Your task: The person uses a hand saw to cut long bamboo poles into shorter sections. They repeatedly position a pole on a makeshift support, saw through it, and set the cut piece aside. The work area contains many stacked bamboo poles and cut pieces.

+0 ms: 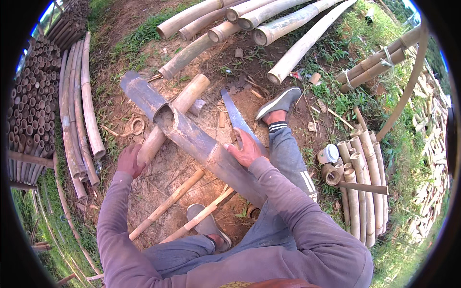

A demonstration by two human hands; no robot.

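Observation:
A thick dark bamboo pole (189, 137) slants from the far left toward my lap, with a hollow notch (164, 116) cut into its upper side. Beneath it crosses a lighter bamboo piece (154, 143). My left hand (129, 161) is closed around the near-left end of that lighter piece. On the dark pole, by a joint, lies my right hand (246, 149), its fingers apart and touching the surface. A hand saw (236, 114) lies just beyond the right hand, teeth toward the right; its handle is hidden behind my hand and forearm.
Long bamboo poles (283, 26) lie at the back, more (91, 103) at the left beside a tall stack (33, 96). Short upright pieces (357, 192) and a white tub (328, 153) stand at the right. Two thin sticks (168, 204) lie by my shoe (204, 221).

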